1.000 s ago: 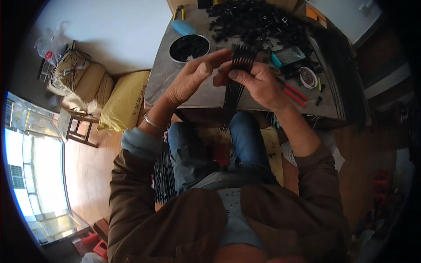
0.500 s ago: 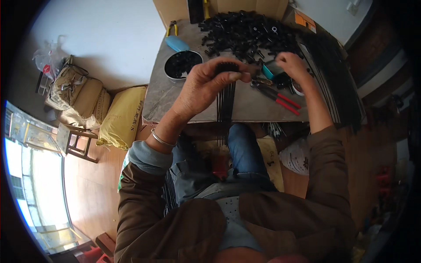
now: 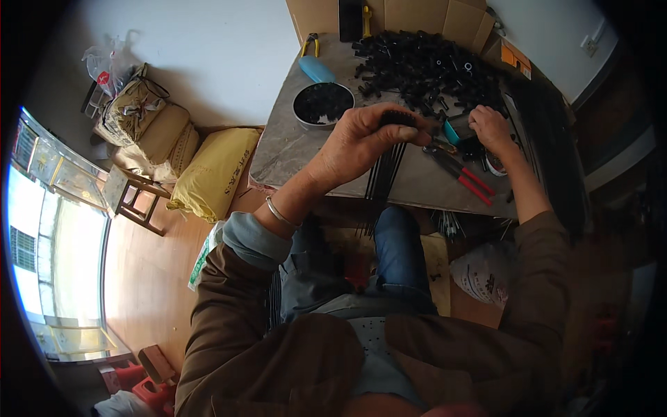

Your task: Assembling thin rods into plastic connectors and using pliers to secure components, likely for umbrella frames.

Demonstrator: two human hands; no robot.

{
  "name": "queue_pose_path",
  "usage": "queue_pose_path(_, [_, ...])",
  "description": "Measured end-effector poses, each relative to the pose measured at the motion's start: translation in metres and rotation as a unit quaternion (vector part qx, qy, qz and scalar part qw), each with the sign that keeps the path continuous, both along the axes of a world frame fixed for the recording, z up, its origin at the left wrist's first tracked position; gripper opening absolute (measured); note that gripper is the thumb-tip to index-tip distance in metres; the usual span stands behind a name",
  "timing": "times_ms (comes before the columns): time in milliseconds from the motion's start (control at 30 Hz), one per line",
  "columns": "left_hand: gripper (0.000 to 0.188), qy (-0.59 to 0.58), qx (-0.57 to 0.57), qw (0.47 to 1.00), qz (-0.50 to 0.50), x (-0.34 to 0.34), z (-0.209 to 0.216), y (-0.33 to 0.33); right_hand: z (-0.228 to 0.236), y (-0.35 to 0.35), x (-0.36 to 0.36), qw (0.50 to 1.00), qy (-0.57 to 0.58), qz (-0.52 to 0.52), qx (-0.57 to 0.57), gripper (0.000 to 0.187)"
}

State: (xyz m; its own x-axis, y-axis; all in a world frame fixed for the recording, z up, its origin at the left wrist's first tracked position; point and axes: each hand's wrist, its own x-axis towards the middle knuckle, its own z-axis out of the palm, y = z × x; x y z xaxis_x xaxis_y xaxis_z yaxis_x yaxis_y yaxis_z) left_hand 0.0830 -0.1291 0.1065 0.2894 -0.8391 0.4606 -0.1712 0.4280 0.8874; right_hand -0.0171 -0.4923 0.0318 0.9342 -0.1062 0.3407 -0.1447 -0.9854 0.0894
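Note:
In my left hand (image 3: pixel 361 142) is a bundle of thin black rods (image 3: pixel 383 181), gripped near the top. Their dark ends show above the thumb, and their long shafts hang past the table edge toward my knees. My right hand (image 3: pixel 492 128) is at the right side of a small teal container (image 3: pixel 450 134), its fingers bent and close together. Whether anything is between those fingertips cannot be made out. Red-handled pliers (image 3: pixel 476 187) lie on the table just below the container.
A heap of small black tubular parts (image 3: pixel 424 66) covers the table's back. A round tub (image 3: pixel 296 117) of black pieces stands left, near a yellow-handled tool (image 3: pixel 310 46) and a light-blue object (image 3: pixel 316 69). Long black strips (image 3: pixel 556 153) line the right edge. A yellow sack (image 3: pixel 215 174) leans by the wall.
The whole view has shifted, so the table appears farther right and lower. My right hand has come down slightly beside the teal container, its fingers less tightly curled. My left hand still holds the rods.

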Motion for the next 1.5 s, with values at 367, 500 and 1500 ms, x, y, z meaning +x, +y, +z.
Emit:
queue_pose_path(367, [0.024,0.003,-0.003,1.000,0.006,0.000,-0.001,-0.002,-0.002,0.001,0.001,1.000,0.018,0.011,0.008,0.009])
queue_pose_path(500, [0.024,-0.013,-0.008,1.000,0.015,0.002,-0.001,-0.001,0.001,0.003,0.001,0.999,0.001,0.031,-0.017,0.010])
queue_pose_path(1500, [0.023,-0.007,-0.010,1.000,0.021,0.005,-0.003,-0.007,0.108,0.210,-0.031,0.911,-0.225,0.213,0.273,0.016])
